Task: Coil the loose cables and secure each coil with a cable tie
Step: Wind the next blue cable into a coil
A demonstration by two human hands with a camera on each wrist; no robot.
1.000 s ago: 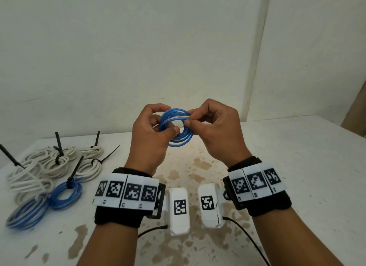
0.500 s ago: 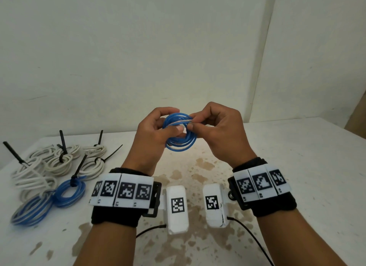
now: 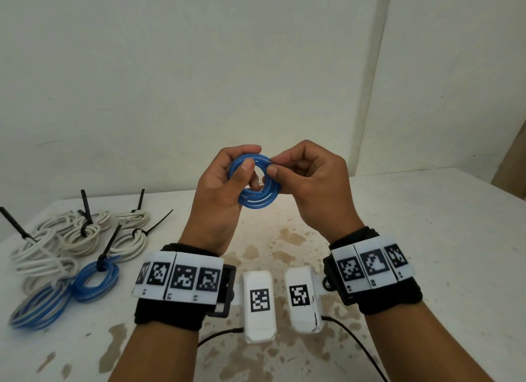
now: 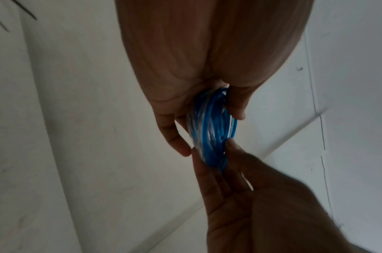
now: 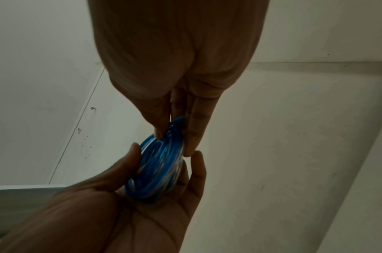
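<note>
A small coil of blue cable (image 3: pixel 257 193) with a pale stripe hangs in the air above the table, between both hands. My left hand (image 3: pixel 227 182) grips its left side, thumb across the front of the loops. My right hand (image 3: pixel 307 179) pinches the coil's upper right edge between thumb and forefinger. The left wrist view shows the blue coil (image 4: pixel 211 126) edge-on between fingers and thumb, with the other hand's fingertips on its far end. In the right wrist view the blue coil (image 5: pixel 159 164) lies in the left palm. No tie shows on this coil.
At the table's left lie several white coils (image 3: pixel 82 233) bound with black cable ties (image 3: pixel 85 210), a tied blue coil (image 3: pixel 95 277) and a blue-and-white coil (image 3: pixel 39 307) with no tie in view. The white table (image 3: pixel 427 239) is stained brown in the middle. White walls stand behind.
Both hands have turned the coil, so its ring opening now faces me more fully. The left thumb has shifted onto its upper left. The view has tilted slightly.
</note>
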